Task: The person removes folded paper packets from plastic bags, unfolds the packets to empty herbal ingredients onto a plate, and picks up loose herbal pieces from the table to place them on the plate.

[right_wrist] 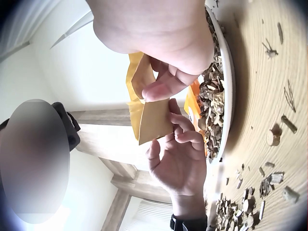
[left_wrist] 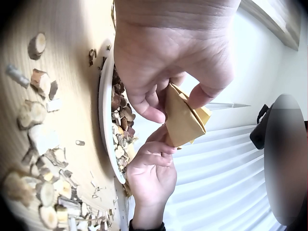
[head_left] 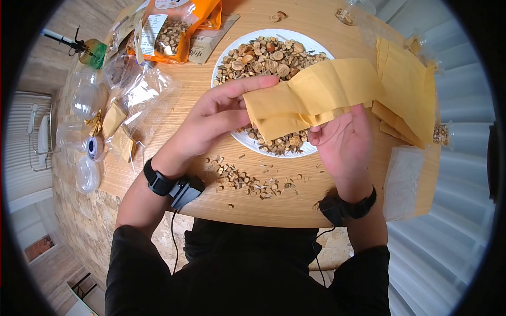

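Note:
Both hands hold a yellow-brown kraft paper bag (head_left: 311,95) up over a white plate (head_left: 219,59), and the bag is creased lengthwise. My left hand (head_left: 216,108) grips its left end, with the thumb on the near side and the fingers behind. From below, my right hand (head_left: 345,139) pinches the bag's lower edge; in the right wrist view the right thumb (right_wrist: 161,89) presses on the paper. Dried herb slices (head_left: 271,60) are heaped on the plate, which the bag partly covers.
Loose herb pieces (head_left: 245,181) lie scattered before the plate. More kraft bags (head_left: 406,89) are stacked at the right, near a clear plastic sheet (head_left: 403,176). An orange herb pouch (head_left: 174,31) stands at back left, beside clear plastic bags (head_left: 139,92), tubs (head_left: 87,100) and a tape roll (head_left: 95,148).

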Demonstrator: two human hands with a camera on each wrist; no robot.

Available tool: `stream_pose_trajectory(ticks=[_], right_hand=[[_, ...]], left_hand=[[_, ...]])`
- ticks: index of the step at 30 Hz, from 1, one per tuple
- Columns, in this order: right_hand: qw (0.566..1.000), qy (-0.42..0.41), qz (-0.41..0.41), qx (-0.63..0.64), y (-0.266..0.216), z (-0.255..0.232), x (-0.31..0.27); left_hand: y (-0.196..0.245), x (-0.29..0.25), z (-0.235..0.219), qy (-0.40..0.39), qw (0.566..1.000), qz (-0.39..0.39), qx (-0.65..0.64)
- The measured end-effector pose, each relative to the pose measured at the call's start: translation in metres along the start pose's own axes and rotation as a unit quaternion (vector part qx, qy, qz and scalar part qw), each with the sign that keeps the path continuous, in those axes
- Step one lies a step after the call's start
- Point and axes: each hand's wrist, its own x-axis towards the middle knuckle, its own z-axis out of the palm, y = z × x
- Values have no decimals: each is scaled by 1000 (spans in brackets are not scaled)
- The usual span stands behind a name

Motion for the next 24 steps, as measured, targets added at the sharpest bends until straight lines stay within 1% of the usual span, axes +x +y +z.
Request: stream_pose_trajectory(ticks=[1,3,7,9,10,12,13,15,19,21,22,24], right_hand=[[1000,0,0,0,0,-1,0],[1000,-9,0,-12,1,-1,0],[1000,-1,3,-28,1,4,0],[998,39,12,-42,1,10,-1],[998,39,12,-42,1,11,-1],[998,13,16,-63,1,12,-1],[998,13,16,-63,1,12,-1],[997,20,27,-69,0,13,-2],[998,6,17,-67,1,8,0],[998,-5,4,-55,1,5,0],[998,-5,4,-55,1,5,1],[998,13,9,-65,1,4,1]], left_hand=[[-1,0,0,0,1000,0,0],[-3,0,-1,16,999,10,43],[-4,2,1,47,999,-10,16],[-3,3,4,95,995,-11,6],[-5,1,0,96,995,-11,6],[-6,-2,-9,110,990,-63,64],[-7,-2,-7,110,990,-62,64],[-6,0,1,121,992,-23,-4],[-1,2,1,139,989,-30,-27],[0,2,1,134,987,-41,-78],[1,2,1,134,987,-41,-78],[2,1,1,120,984,-41,-128]])
